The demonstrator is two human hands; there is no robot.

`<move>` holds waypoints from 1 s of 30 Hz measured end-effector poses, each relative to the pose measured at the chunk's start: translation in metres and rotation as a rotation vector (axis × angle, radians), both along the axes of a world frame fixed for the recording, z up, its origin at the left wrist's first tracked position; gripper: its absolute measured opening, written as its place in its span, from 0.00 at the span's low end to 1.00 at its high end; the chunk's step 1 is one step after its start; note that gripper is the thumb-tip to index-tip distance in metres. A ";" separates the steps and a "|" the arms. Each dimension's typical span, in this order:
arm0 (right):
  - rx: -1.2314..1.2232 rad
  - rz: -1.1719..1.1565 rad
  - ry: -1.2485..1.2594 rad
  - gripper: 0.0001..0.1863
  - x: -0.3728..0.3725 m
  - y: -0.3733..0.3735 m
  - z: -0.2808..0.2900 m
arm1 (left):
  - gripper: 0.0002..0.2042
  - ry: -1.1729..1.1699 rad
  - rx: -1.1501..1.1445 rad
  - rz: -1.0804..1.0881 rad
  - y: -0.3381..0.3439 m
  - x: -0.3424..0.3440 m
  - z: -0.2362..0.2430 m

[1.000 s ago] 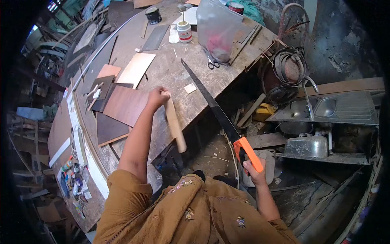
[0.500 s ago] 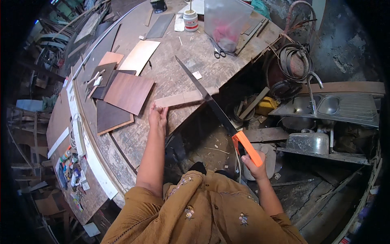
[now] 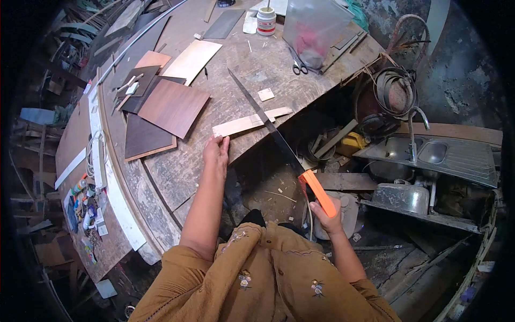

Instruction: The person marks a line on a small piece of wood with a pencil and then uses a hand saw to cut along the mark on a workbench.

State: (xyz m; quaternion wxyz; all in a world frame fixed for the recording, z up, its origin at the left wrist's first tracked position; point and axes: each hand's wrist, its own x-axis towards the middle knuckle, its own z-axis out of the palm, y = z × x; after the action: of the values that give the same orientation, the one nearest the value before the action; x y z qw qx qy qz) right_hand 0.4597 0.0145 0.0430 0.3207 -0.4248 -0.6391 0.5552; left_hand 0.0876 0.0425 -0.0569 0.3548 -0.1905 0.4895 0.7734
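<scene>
My right hand (image 3: 327, 216) is wrapped round the orange handle of a handsaw (image 3: 282, 144). Its long dark blade slants up and to the left, crossing over a narrow strip of pale wood (image 3: 236, 126). The strip lies along the near edge of the workbench (image 3: 182, 185), its right part past the blade. My left hand (image 3: 215, 150) grips the strip's left end between thumb and fingers. Whether the saw teeth touch the wood I cannot tell. Just beyond the blade lies a small pale square piece (image 3: 265, 94).
Left of the strip are stacked brown panels (image 3: 174, 107) and a pale sheet (image 3: 193, 60). Scissors (image 3: 298, 64), a white jar (image 3: 266, 21) and a clear plastic bag (image 3: 314, 32) stand or lie farther back. A metal sink (image 3: 429, 150) is at the right, below bench height.
The saw has shifted slightly left with my right hand, and the strip now looks more tilted, its right end higher. The whole view has also shifted a little.
</scene>
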 end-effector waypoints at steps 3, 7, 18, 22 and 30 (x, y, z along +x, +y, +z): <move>0.020 0.017 -0.033 0.13 0.002 0.002 -0.008 | 0.13 0.078 0.034 -0.185 -0.009 0.012 0.001; 0.076 0.031 -0.063 0.11 0.003 0.006 -0.009 | 0.12 0.123 0.004 -0.330 -0.019 0.015 0.011; 0.017 -0.003 -0.033 0.11 0.004 0.010 -0.020 | 0.17 0.699 -0.388 -0.461 -0.028 0.020 0.012; -0.039 -0.039 -0.001 0.11 0.009 0.012 -0.034 | 0.12 1.408 -0.626 -0.491 -0.030 0.033 0.026; 0.025 0.012 -0.065 0.12 0.002 0.009 -0.035 | 0.38 1.868 -0.851 -0.910 0.023 0.056 0.029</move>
State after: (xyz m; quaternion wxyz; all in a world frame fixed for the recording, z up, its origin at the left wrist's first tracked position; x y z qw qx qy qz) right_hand 0.4614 0.0240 0.0083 0.3018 -0.4348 -0.6585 0.5350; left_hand 0.1434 0.0657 -0.0281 0.0040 0.5550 0.8119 0.1810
